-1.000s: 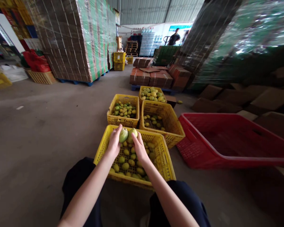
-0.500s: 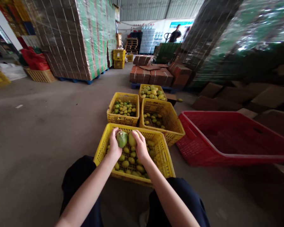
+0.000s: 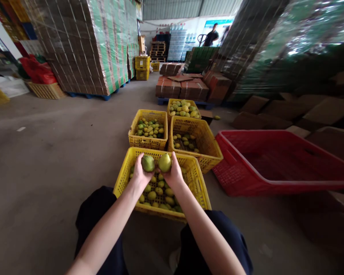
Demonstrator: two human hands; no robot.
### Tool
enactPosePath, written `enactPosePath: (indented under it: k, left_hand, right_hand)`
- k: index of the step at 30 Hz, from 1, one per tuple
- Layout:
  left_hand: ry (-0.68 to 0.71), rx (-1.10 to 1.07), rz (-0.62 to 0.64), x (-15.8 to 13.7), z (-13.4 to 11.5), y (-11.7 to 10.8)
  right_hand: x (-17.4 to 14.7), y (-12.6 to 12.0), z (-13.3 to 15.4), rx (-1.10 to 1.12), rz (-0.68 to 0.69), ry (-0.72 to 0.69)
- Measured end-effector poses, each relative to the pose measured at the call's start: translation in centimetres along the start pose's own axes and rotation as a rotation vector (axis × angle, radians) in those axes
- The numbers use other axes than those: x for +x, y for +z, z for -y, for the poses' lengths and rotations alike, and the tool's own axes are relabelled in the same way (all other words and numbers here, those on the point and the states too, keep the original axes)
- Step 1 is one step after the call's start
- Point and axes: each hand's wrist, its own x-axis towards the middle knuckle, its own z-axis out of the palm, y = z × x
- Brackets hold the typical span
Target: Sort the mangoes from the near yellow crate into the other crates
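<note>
My left hand (image 3: 140,172) is closed around a green papaya (image 3: 148,163), holding it from the left and below. Cupped in my right hand (image 3: 172,173) is a yellower papaya (image 3: 164,163), its narrow end up and my thumb along its right side. The two fruits are side by side, a small gap apart, above a yellow crate (image 3: 202,187). Several green-yellow papayas (image 3: 152,196) lie in that crate, partly hidden by my hands and forearms.
Behind stand a left yellow crate (image 3: 148,143), a right yellow crate (image 3: 212,162) and a farther crate of fruit (image 3: 184,109). A red bin (image 3: 237,175) is at right. Wrapped pallet stacks (image 3: 74,49) and flattened cartons (image 3: 193,89) stand beyond. A person (image 3: 211,37) is far back.
My right hand has turned the yellower papaya, so its narrow end now shows upward and my palm is beneath it. The green papaya has also rotated, with its stem end less visible.
</note>
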Motion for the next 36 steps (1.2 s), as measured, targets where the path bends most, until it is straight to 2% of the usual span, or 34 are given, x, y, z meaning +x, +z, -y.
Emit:
enactPosePath:
  k: [4, 8, 10, 14, 18, 21, 23, 26, 28, 32, 36]
  left_hand:
    - [-0.086, -0.119, 0.064, -0.4, -0.3, 0.6]
    - [-0.154, -0.1, 0.231, -1.0, -0.9, 0.8]
    - [-0.173, -0.104, 0.256, -1.2, -1.1, 0.7]
    - [-0.142, -0.122, 0.226, -1.4, -1.4, 0.9]
    - [-0.055, -0.188, 0.101, -1.5, -1.6, 1.1]
    - [-0.143, -0.167, 0.079, -1.4, -1.8, 1.0]
    - [-0.208, -0.138, 0.09, -1.3, -1.6, 0.8]
    - [-0.234, -0.118, 0.09, -1.2, -1.3, 0.6]
    - [-0.201, -0.123, 0.103, -1.3, -1.3, 0.7]
    - [-0.084, -0.085, 0.1, -1.7, -1.7, 1.1]
    - [-0.128, 0.044, 0.162, -1.9, -2.2, 1.0]
  right_hand:
    - [-0.4, 0.3, 0.6, 0.062, 0.048, 0.077]
    - [-0.3, 0.0, 0.8, 0.044, -0.055, 0.132]
    - [-0.3, -0.3, 0.9, 0.043, -0.103, 0.131]
    - [-0.4, -0.6, 1.0, 0.04, -0.057, 0.101]
    - [-0.5, -0.6, 1.2, 0.02, 0.004, 0.069]
    - [-0.4, -0.5, 1.2, 0.007, -0.058, 0.126]
    - [-0.4, -0.5, 1.1, -0.022, -0.137, 0.091]
    - [-0.5, -0.4, 0.9, -0.04, -0.201, 0.023]
    - [-0.8, -0.4, 0.8, -0.05, -0.156, 0.022]
    - [-1.3, -0.5, 0.9, -0.102, 0.02, -0.052]
    - [-1.3, -0.4, 0.9, -0.114, 0.038, 0.026]
